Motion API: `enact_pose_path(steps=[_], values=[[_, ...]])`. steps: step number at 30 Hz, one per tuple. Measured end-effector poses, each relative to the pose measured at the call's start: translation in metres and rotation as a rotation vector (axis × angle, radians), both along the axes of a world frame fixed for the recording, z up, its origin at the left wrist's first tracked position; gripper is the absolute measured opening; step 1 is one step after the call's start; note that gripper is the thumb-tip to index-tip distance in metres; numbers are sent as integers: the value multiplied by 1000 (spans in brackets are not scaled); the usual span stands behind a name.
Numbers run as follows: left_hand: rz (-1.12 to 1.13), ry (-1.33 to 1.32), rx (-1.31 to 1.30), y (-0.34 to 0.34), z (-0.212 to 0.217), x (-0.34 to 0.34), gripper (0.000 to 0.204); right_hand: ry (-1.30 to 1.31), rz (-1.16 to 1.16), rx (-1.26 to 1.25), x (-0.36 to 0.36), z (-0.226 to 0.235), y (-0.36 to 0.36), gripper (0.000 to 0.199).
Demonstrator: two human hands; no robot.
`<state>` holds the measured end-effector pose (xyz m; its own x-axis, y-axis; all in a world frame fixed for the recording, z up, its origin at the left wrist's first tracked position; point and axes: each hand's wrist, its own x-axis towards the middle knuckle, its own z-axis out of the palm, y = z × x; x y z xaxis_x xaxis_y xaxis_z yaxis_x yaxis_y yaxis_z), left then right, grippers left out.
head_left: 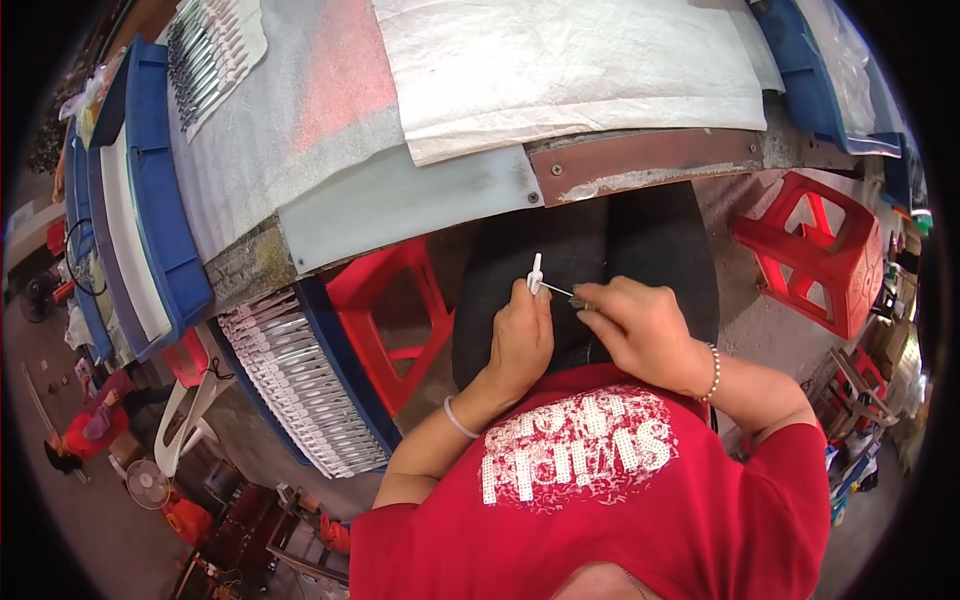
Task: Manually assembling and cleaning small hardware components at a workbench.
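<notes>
I have both hands just off the near edge of the workbench (410, 206), over the lap. Left hand (522, 338): tight pinch on a white plastic piece (537, 273), narrow tip toward the bench. Right hand (640, 322): narrow pinch at the far end of a thin metal rod (557, 291); something small and dark shows at the fingertips, too small for me to name. Rod runs between the hands and reaches the white piece; can't tell if it's seated or only touching.

Progress, my read: this one is mid-work, both parts up in the fingers, not set down. I'd guess the lined-up pieces count as done, but I can't confirm that, nor how many are left.

Containers: below the bench's left end, a blue bin (347, 358) packed with rows of white-and-metal pieces (300, 385), similar in look. On the bench's far left, another batch of metal-and-white pieces (208, 58) lies side by side on a sheet, no box. At the bench's left edge, a blue crate (172, 205) holds pale flat boards or sheets (133, 235). At its right end, a blue tray (806, 78) with clear plastic wrap (846, 50); contents under it I can't make out.
</notes>
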<state>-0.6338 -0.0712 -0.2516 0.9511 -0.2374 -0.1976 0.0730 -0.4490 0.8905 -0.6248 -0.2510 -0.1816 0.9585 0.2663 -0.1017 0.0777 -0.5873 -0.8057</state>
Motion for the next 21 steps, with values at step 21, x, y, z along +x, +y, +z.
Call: enact_pose_path(steps=[21], values=[[50,34,-147,-5,-3,4,14,-143,429,-599,21,24,13,51]])
